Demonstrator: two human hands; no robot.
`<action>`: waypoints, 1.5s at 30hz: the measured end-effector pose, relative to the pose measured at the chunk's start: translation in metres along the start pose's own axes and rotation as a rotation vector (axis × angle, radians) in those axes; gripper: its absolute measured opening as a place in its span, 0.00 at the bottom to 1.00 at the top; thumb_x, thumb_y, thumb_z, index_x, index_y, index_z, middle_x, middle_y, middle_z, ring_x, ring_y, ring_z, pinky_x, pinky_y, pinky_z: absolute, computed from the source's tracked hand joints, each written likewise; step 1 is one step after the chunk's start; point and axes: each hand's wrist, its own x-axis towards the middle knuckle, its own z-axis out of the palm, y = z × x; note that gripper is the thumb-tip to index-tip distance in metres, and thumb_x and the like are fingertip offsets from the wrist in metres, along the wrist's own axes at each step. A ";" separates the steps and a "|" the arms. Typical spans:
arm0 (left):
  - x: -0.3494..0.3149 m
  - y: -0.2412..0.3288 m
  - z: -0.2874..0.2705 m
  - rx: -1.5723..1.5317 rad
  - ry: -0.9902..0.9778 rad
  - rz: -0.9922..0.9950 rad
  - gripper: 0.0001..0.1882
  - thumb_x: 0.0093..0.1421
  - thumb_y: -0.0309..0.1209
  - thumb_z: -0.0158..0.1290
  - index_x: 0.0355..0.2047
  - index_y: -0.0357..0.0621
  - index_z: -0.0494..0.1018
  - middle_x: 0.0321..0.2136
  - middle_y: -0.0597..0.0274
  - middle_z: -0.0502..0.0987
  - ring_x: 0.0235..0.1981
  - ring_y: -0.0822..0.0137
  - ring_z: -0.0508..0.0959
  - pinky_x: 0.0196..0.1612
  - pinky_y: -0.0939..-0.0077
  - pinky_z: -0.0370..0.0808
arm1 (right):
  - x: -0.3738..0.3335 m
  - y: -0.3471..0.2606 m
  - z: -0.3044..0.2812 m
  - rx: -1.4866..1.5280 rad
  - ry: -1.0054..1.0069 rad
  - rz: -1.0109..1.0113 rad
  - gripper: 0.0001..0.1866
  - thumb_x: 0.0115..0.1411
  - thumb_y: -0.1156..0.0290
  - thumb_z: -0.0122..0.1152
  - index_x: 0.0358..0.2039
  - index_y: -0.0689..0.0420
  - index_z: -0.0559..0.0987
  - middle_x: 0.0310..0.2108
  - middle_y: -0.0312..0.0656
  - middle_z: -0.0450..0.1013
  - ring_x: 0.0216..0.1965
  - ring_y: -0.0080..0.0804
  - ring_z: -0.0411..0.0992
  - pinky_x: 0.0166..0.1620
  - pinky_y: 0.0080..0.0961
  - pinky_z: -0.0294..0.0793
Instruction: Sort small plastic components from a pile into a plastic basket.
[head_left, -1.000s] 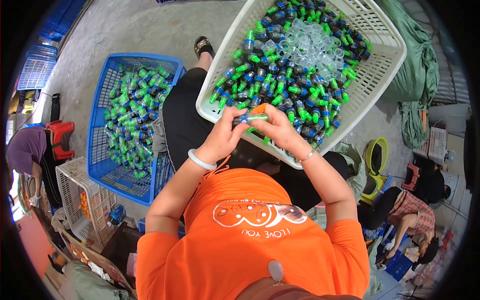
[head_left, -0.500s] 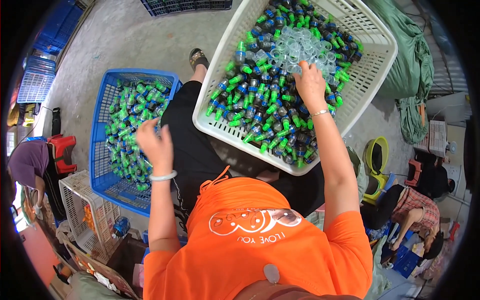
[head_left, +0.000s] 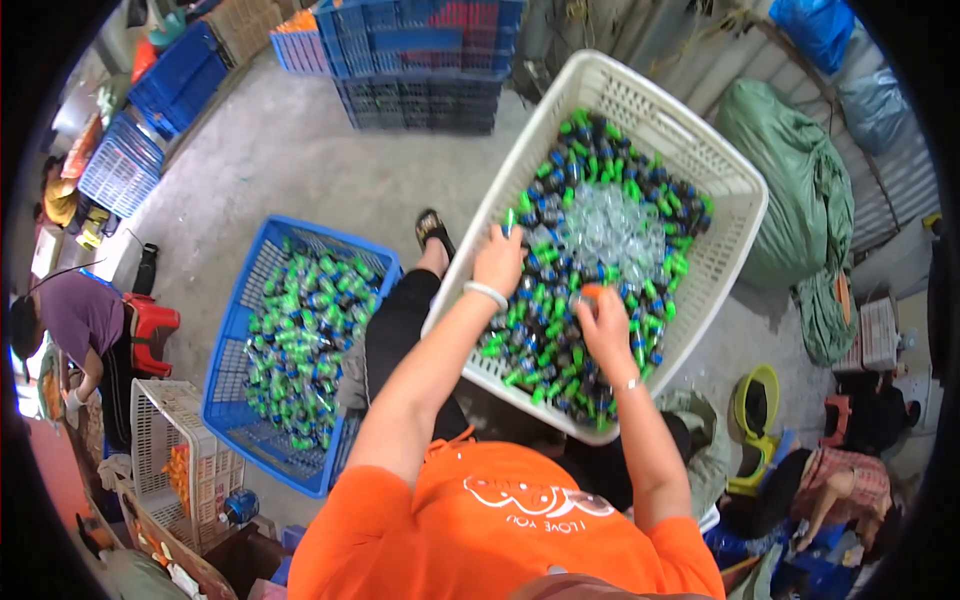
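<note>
A green-topped bottle point(head_left: 510, 219) stands out just past the fingertips of the left grip point(head_left: 503, 242), whose fingers are closed around it; its lower part is hidden by the hand. To the right and nearer the body, the right grip point(head_left: 591, 305) has its fingers bent close together, an orange patch point(head_left: 593, 291) showing at the tips; whether it holds anything, I cannot tell. Beneath both grips lies a heap of dark bottles point(head_left: 545, 350) with green tops, filling much of a white basket point(head_left: 730, 200). Clear plastic pieces point(head_left: 615, 230) are piled on that heap, right of the left grip and just beyond the right one. Well left of the left grip, a blue basket point(head_left: 225, 395) holds similar bottles. Beyond the right grip, farther right, stands a green sack point(head_left: 790, 190).
</note>
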 end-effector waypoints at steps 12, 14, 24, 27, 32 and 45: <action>-0.107 0.006 -0.025 -1.148 -0.276 0.038 0.15 0.63 0.30 0.52 0.47 0.42 0.62 0.34 0.64 0.70 0.32 0.73 0.71 0.36 0.75 0.71 | -0.009 -0.031 0.006 0.605 -0.045 0.277 0.09 0.65 0.66 0.55 0.38 0.58 0.72 0.23 0.28 0.67 0.21 0.14 0.61 0.24 0.15 0.60; -0.119 0.016 -0.038 -1.314 -0.452 -0.094 0.16 0.63 0.30 0.53 0.47 0.41 0.62 0.34 0.65 0.69 0.32 0.77 0.69 0.37 0.79 0.70 | -0.012 -0.044 0.008 0.606 -0.114 0.236 0.08 0.65 0.66 0.55 0.38 0.57 0.72 0.23 0.28 0.67 0.21 0.13 0.61 0.24 0.14 0.60; -0.150 0.024 -0.065 -0.609 -0.068 0.372 0.15 0.63 0.29 0.52 0.47 0.39 0.63 0.36 0.62 0.69 0.35 0.71 0.71 0.39 0.77 0.70 | -0.033 -0.054 0.008 0.965 -0.378 0.529 0.13 0.65 0.62 0.54 0.40 0.58 0.69 0.20 0.33 0.66 0.18 0.19 0.62 0.22 0.22 0.61; -0.153 0.015 -0.070 -0.694 -0.156 0.282 0.16 0.63 0.28 0.52 0.48 0.38 0.62 0.38 0.57 0.70 0.38 0.66 0.73 0.41 0.74 0.70 | -0.031 -0.073 -0.009 0.800 -0.419 0.377 0.14 0.65 0.60 0.54 0.38 0.58 0.68 0.19 0.32 0.64 0.17 0.19 0.60 0.21 0.21 0.60; -0.155 0.006 -0.078 -0.974 -0.393 0.134 0.16 0.62 0.26 0.51 0.48 0.36 0.62 0.39 0.49 0.70 0.41 0.58 0.74 0.44 0.71 0.70 | -0.034 -0.076 -0.021 0.509 -0.505 0.127 0.17 0.65 0.54 0.53 0.32 0.57 0.70 0.17 0.31 0.62 0.16 0.19 0.59 0.21 0.21 0.59; -0.192 -0.041 -0.093 -0.791 -0.125 -0.010 0.15 0.59 0.25 0.54 0.46 0.39 0.67 0.39 0.51 0.71 0.42 0.57 0.74 0.46 0.69 0.70 | -0.004 -0.091 -0.012 0.284 -0.738 0.245 0.20 0.60 0.54 0.58 0.39 0.59 0.76 0.28 0.43 0.74 0.30 0.36 0.72 0.36 0.30 0.72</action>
